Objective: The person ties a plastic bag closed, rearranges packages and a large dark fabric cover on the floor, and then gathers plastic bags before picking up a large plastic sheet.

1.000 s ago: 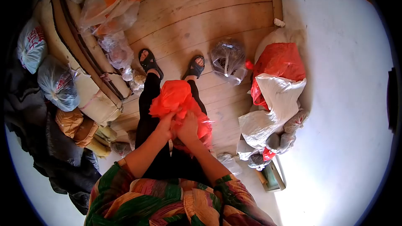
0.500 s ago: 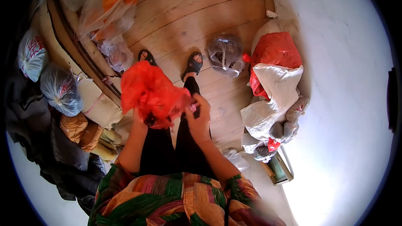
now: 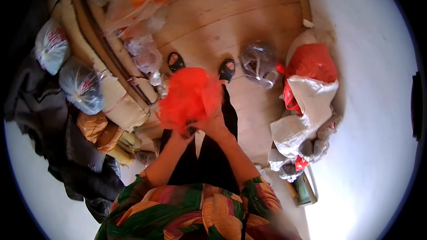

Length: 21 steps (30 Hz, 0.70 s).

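A crumpled red plastic bag (image 3: 191,98) hangs in front of my legs, blurred by motion. My left hand (image 3: 183,134) grips it from below at its lower left, with most of the fingers hidden behind the plastic. At the lower right of the bag, my right hand (image 3: 214,126) closes on it too, its fingertips covered or smeared. Between the two hands a small dark patch (image 3: 191,129) shows at the bag's bottom; what it is I cannot make out.
On the wooden floor stands a clear bag with dark contents (image 3: 259,64). Right of it, a red bag (image 3: 311,62) and a whitish sack (image 3: 307,102) lean by the wall. Tied bags (image 3: 82,86), cardboard (image 3: 122,102) and clear plastic bags (image 3: 138,13) line the left.
My right hand has come in from the bag's right side to its lower edge, close to my left hand. The red bag has shifted right in view, as have the surroundings.
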{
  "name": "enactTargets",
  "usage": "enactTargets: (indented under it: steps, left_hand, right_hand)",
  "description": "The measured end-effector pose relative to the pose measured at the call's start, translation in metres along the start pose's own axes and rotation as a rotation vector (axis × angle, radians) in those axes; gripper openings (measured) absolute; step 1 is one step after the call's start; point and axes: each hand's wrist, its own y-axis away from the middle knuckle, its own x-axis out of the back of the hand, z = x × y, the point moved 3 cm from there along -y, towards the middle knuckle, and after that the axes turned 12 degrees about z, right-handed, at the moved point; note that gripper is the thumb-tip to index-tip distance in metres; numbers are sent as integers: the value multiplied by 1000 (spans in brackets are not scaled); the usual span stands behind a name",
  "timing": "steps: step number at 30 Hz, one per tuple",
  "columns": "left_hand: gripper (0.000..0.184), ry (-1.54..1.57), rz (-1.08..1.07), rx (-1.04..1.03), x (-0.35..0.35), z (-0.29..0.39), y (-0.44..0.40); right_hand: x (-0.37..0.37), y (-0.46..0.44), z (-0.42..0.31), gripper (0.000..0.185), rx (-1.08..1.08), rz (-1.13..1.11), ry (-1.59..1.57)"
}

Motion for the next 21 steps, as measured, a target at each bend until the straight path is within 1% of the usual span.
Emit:
enactTargets:
  steps: [1,2,3,4,5,6,7,9,10,11,13,14,15,16,17,19,20,21]
  left_hand:
    - [47,20,13,-29,12,-6,-4]
    - [45,54,118,31,-5,-7,11]
    - [43,90,219,96,-10,-6,21]
    - [43,111,227,77,-1,-5,19]
    - [41,-43,90,3,10,-7,12]
    - [40,-116,29,-35,20,-11,9]
    - [39,-185,-31,-77,29,-15,6]
    - [36,-103,-116,39,42,-26,2]
    - [35,-59,-162,92,46,-30,0]
    - [34,-14,-206,142,50,-32,1]
    - [33,49,-248,168,39,-28,11]
    - [33,11,-34,160,13,-24,27]
    - [33,-25,178,157,-16,-15,48]
    - [36,94,232,160,-52,7,74]
    - [36,112,232,150,-47,1,66]
    - [41,330,-198,71,-40,-9,44]
    - [41,346,-197,61,-43,-2,47]
    - [42,329,-184,71,-46,6,52]
  right_hand:
    - [1,-7,-11,98,32,-167,-49]
    - [1,-11,-21,90,65,-334,-95]
    - [4,-11,-26,90,79,-358,-111]
    - [7,-9,-29,81,47,-388,-113]
    - [10,-5,-33,72,16,-417,-111]
    - [16,-1,-36,64,-106,-345,-180]
    - [18,6,-37,64,-100,-364,-185]
    - [26,15,-36,62,174,-259,191]
    - [30,18,-36,68,220,-290,353]
    - [36,19,-39,68,239,-309,342]
    - [52,13,-44,80,211,-150,459]
    - [54,18,-38,80,231,-169,448]
    - [54,26,-18,85,-12,-154,273]
    - [55,33,-1,90,-257,-138,103]
    - [57,39,6,90,-244,-153,101]
    - [60,46,17,101,-484,-108,-185]
    - [60,36,-13,108,-364,-59,-259]
    - [58,38,-10,108,-357,-75,-256]
